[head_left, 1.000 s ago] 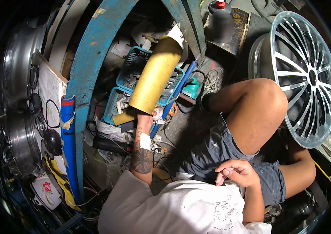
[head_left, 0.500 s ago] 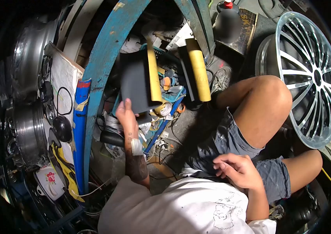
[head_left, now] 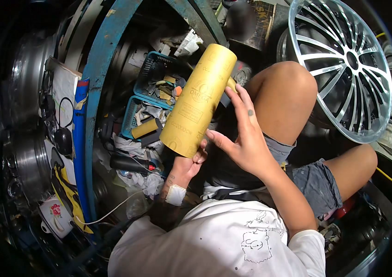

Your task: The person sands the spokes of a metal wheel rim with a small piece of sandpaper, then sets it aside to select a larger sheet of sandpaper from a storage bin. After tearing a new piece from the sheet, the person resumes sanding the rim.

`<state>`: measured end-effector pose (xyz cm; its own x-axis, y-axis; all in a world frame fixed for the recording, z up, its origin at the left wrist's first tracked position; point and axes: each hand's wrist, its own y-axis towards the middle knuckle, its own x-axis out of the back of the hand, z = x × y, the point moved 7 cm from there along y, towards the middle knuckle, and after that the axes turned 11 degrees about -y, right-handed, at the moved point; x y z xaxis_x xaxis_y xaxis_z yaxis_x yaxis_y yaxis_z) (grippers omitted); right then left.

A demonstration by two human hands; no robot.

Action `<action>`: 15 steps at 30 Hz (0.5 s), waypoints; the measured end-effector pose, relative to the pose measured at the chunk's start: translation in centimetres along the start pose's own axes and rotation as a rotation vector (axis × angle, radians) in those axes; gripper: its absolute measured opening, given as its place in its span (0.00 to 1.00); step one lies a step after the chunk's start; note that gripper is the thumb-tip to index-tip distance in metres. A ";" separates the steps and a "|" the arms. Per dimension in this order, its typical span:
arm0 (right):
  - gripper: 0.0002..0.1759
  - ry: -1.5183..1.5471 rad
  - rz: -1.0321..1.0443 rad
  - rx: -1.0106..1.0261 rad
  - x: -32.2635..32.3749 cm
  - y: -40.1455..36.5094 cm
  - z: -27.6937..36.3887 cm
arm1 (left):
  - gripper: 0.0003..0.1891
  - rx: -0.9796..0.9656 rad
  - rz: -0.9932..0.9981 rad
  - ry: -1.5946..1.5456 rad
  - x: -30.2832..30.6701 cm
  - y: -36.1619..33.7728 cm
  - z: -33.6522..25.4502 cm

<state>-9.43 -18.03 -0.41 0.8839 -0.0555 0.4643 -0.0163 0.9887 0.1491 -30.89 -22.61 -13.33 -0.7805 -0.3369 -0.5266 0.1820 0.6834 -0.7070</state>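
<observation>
Gripping the lower end of the yellow roll (head_left: 198, 99), left hand (head_left: 187, 167) closed; right hand (head_left: 246, 141) open, fingers touching it

A silver multi-spoke alloy wheel (head_left: 343, 69) fills the upper right. Two blue plastic baskets (head_left: 150, 74) of scraps sit at upper centre, beside a curved blue metal frame (head_left: 101, 60). A floral cup (head_left: 55, 217) lies at lower left, below a steel rim (head_left: 25, 157).

Left hand (head_left: 189, 162) is up in front of the chest, fingers curled tight round the bottom end of the yellow roll (head_left: 198, 99), white tape on the wrist. Right hand (head_left: 246, 138) is open, fingers spread and pointing up, forearm angling in from the right.
</observation>
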 end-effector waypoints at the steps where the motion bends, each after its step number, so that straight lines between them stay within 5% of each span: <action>1: 0.53 -0.016 -0.004 0.029 0.2 -0.2 0.4 | 0.18 -0.046 -0.027 0.039 -0.1 -0.2 0.3; 5: 0.58 -0.021 0.033 0.098 -0.4 -1.9 3.2 | 0.16 -0.442 -0.326 0.108 -3.9 -1.6 -1.7; 10: 0.53 -0.169 -0.036 0.043 1.5 -3.3 2.6 | 0.15 -0.917 -0.205 0.820 -3.5 -1.4 -6.5; 12: 0.43 -0.077 -0.278 0.104 3.5 -3.2 1.9 | 0.15 -1.036 -0.261 0.787 -4.0 -3.1 -8.3; 15: 0.28 0.184 -0.221 -0.114 4.8 -4.1 -0.3 | 0.13 -1.147 -0.233 0.731 -5.1 -5.1 -10.4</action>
<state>-4.97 -22.34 0.94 0.9301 -0.2552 0.2642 0.2292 0.9653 0.1253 -34.03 -17.64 -2.17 -0.9233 -0.3464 0.1662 -0.3066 0.9249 0.2247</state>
